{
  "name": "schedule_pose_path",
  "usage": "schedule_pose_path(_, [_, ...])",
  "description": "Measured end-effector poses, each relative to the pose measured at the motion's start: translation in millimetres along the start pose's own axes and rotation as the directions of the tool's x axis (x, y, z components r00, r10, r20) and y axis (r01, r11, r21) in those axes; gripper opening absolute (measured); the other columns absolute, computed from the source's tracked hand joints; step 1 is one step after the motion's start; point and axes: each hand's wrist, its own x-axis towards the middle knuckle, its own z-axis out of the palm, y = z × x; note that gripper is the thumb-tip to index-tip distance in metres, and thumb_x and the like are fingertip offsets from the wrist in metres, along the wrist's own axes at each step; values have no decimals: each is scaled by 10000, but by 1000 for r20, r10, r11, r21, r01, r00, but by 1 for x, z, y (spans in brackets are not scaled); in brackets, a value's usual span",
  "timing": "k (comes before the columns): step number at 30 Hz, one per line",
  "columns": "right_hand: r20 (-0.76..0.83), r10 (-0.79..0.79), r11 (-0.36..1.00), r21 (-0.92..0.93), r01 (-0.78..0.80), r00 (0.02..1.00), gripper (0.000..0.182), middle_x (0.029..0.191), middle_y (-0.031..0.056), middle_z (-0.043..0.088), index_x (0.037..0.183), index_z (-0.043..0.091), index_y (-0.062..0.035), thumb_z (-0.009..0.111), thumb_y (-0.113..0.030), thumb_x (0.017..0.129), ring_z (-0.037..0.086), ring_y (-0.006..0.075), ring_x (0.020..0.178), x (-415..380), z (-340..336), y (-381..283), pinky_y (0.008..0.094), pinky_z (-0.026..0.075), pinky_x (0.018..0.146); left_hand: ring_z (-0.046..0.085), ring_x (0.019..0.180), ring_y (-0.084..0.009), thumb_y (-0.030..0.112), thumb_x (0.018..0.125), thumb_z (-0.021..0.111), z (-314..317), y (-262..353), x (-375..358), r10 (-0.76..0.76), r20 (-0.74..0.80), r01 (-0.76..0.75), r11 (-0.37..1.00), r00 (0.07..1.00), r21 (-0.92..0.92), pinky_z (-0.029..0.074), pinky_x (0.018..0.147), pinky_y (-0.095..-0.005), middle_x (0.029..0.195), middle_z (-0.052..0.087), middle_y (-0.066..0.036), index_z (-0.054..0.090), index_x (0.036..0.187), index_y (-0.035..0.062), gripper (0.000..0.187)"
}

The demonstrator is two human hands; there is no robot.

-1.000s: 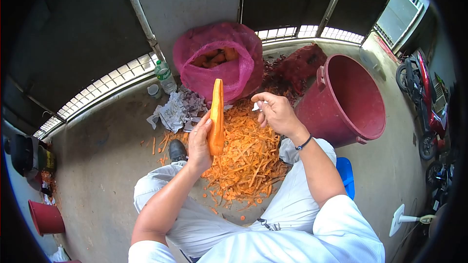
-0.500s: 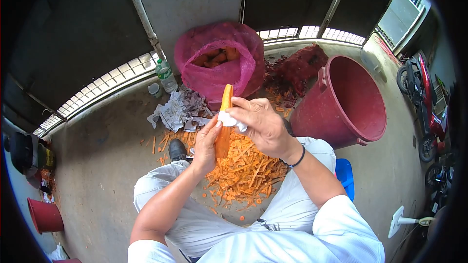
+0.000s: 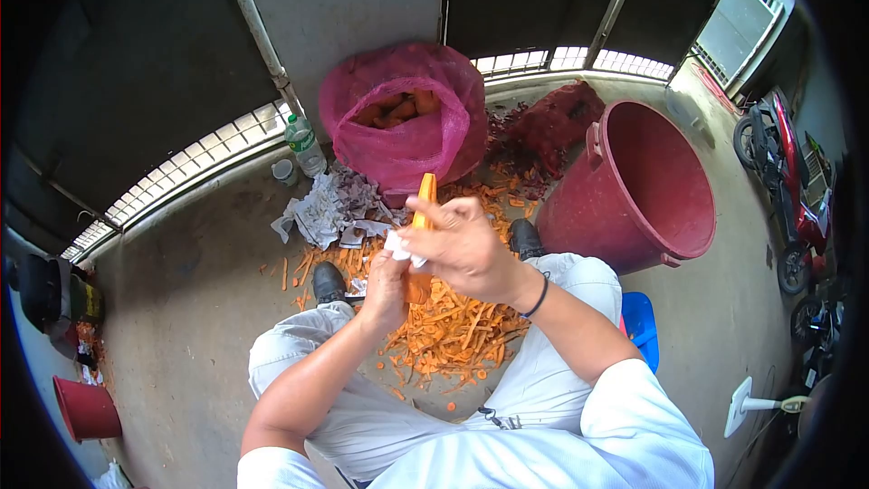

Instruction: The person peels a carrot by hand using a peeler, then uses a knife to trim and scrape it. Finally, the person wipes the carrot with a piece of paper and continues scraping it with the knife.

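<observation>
An orange peeled carrot (image 3: pixel 427 188) stands nearly upright between my hands. My left hand (image 3: pixel 387 290) is closed around its lower part. My right hand (image 3: pixel 471 249) is closed on a small white peeler (image 3: pixel 396 244) against the carrot's side; the fingers cover much of this tool and its blade cannot be made out. Below both hands, a heap of orange carrot peelings (image 3: pixel 462 330) lies on the floor between my legs.
A pink mesh sack (image 3: pixel 453 149) of carrots stands ahead, beside crumpled paper (image 3: pixel 326 208) and a plastic bottle (image 3: pixel 306 147). A large red bin (image 3: pixel 579 213) leans at the right, near a dark red mesh sack (image 3: pixel 557 122). A blue plastic item (image 3: pixel 640 321) is by my right leg.
My right hand and the white peeler have moved slightly down and left along the carrot, toward my left hand. The carrot's top sits a little lower.
</observation>
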Motion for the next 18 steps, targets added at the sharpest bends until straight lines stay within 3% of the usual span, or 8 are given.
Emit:
schedule_pose_path(2, [-103, 38, 999, -7, -39, 994, 371, 1251, 56, 748, 1188, 755, -116, 832, -108, 825, 634, 248, 1300, 9, -19, -1, 388, 430, 953, 647, 1101, -103, 248, 1037, 624, 6, 1, -1, -6, -58, 5, 1000, 998, -17, 506, 962, -282, 1253, 676, -25, 471, 1539, 22, 571])
schedule_pose_path(4, [-259, 38, 999, -8, -42, 965, 407, 1221, 97, 753, 1164, 756, -77, 876, -122, 778, 680, 227, 1175, 9, -29, 8, 353, 467, 895, 678, 942, -122, 277, 1029, 575, 10, 4, 3, 39, -85, -29, 992, 996, 121, 589, 706, -322, 1119, 679, -16, 565, 1421, 107, 428])
schedule_pose_path(7, [-214, 88, 995, -32, -97, 973, 411, 1220, 74, 754, 1143, 757, -76, 886, -131, 757, 685, 229, 1113, 6, -27, 3, 368, 472, 892, 679, 906, -118, 284, 1044, 569, 13, 4, 3, 67, -108, -53, 991, 992, 123, 587, 710, -308, 1105, 677, -12, 590, 1361, 103, 366])
schedule_pose_path(11, [104, -174, 952, -237, 194, 979, 373, 1183, 13, 760, 1151, 762, -117, 825, -178, 788, 678, 227, 1130, 3, -6, -4, 379, 438, 909, 685, 925, -117, 303, 1053, 581, -4, -8, 5, 97, -67, -90, 991, 993, 95, 582, 728, -297, 1110, 678, -11, 604, 1317, 100, 334])
schedule_pose_path(12, [123, -156, 959, -219, 180, 980, 356, 1171, 11, 768, 1151, 767, -117, 806, -184, 804, 680, 220, 1114, 3, 1, -5, 378, 430, 917, 673, 1026, -122, 248, 1047, 582, -7, -6, 3, 48, -59, -46, 998, 997, 37, 551, 853, -293, 1187, 679, -36, 570, 1386, 47, 394])
schedule_pose_path(13, [121, -156, 958, -221, 180, 980, 356, 1171, 11, 768, 1151, 767, -117, 806, -184, 804, 680, 220, 1114, 3, -2, -4, 378, 430, 917, 662, 1127, -126, 194, 1041, 584, -8, -4, 2, 0, -47, -1, 1000, 999, -19, 519, 978, -289, 1264, 681, -61, 537, 1455, -6, 462])
schedule_pose_path(17, [-27, -86, 987, -137, 82, 996, 391, 1192, 12, 769, 1133, 778, -114, 847, -171, 752, 674, 216, 1115, 7, -17, 1, 373, 431, 913, 665, 1122, -131, 180, 1038, 572, 5, 3, 1, 62, -72, -60, 998, 995, 31, 525, 972, -295, 1252, 682, -67, 533, 1456, -5, 459])
schedule_pose_path(18, [-75, -84, 991, -112, 75, 994, 373, 1195, 5, 766, 1125, 778, -115, 838, -167, 760, 668, 211, 1119, 8, -16, 2, 378, 426, 918, 681, 1042, -130, 207, 1038, 567, 4, 2, 3, 93, -81, -87, 993, 992, 80, 554, 871, -299, 1194, 687, -44, 560, 1409, 33, 409])
